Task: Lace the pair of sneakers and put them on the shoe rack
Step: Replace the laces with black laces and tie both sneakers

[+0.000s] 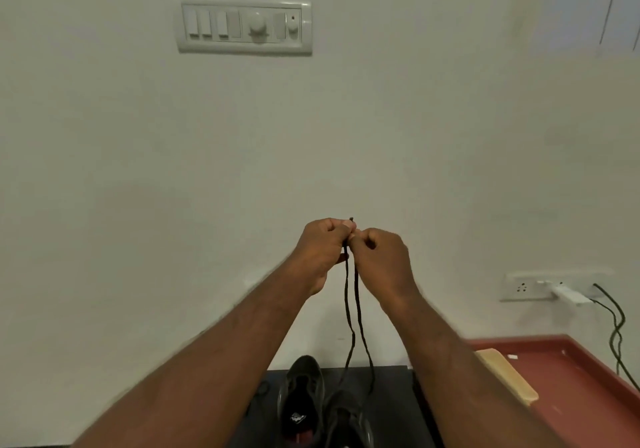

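Observation:
Two black sneakers stand side by side on a dark surface [391, 413] at the bottom of the view: the left sneaker [300, 399] and the right sneaker [348, 420]. A black lace [356, 309] runs up in two strands from the right sneaker to my raised hands. My left hand [320, 250] pinches the lace ends near the tip, which pokes out above my fingers. My right hand [381, 257] pinches the strands just beside it. Both hands touch in front of the wall.
A red tray-like surface [588, 378] with a pale yellow block [509, 378] lies at the lower right. A wall socket [540, 286] with a white plug and black cables [616, 330] is at the right. A switch panel [244, 26] is high on the wall.

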{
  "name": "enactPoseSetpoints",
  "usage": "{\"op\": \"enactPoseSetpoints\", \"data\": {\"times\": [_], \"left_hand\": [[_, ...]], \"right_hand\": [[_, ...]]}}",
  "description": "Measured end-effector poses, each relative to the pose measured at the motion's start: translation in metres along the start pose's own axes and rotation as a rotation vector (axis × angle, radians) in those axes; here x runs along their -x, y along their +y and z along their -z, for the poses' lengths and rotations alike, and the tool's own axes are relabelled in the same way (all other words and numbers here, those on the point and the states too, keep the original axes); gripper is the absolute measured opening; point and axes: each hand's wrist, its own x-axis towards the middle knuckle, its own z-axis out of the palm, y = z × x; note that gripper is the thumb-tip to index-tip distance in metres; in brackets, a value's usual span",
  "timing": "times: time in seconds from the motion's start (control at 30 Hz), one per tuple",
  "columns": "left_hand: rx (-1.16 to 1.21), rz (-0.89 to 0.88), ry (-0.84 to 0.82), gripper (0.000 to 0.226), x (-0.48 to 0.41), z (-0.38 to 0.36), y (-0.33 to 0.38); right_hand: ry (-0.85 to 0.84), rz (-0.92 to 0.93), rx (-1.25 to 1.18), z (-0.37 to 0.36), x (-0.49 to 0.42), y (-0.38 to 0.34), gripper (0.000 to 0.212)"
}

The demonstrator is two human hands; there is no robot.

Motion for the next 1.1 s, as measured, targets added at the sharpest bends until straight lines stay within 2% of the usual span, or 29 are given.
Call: {"op": "enactPoseSetpoints", "data": {"times": [0.07,0.17,0.3,0.47,0.57,0.67,0.77,0.93,1.1], "left_hand": [[-0.041,-0.036,0.023,0.021,0.0,-0.003,0.004],[-0.087,-0.102,0.004,0.02,-0.001,-0.006,0.013],[-0.058,-0.133,-0.019,0.019,-0.003,-0.007,0.019],[-0.097,-0.176,-0.025,0.021,-0.01,-0.006,0.017],[-0.134,-0.196,0.031,0.02,-0.016,-0.007,0.021],[-0.13,-0.207,0.112,0.015,-0.031,-0.01,0.037],[-0.099,-0.191,0.159,0.012,-0.044,-0.013,0.059],[-0.076,-0.134,0.149,0.013,-0.058,-0.021,0.08],[-0.081,-0.21,0.16,0.014,-0.067,-0.023,0.096]], "right_hand": [[0.034,0.03,0.02,0.011,-0.005,-0.005,0.011],[-0.026,0.16,0.083,0.026,-0.021,-0.016,0.028],[-0.134,0.288,0.302,0.039,-0.038,-0.031,0.024],[-0.185,0.387,0.581,0.043,-0.047,-0.041,0.024],[-0.205,0.345,0.5,0.041,-0.051,-0.043,0.026],[-0.171,0.2,0.345,0.037,-0.053,-0.04,0.04],[-0.226,0.064,0.261,0.025,-0.054,-0.035,0.043],[-0.225,-0.049,0.071,0.009,-0.061,-0.037,0.024],[-0.188,-0.098,0.035,0.007,-0.069,-0.046,0.022]]}}
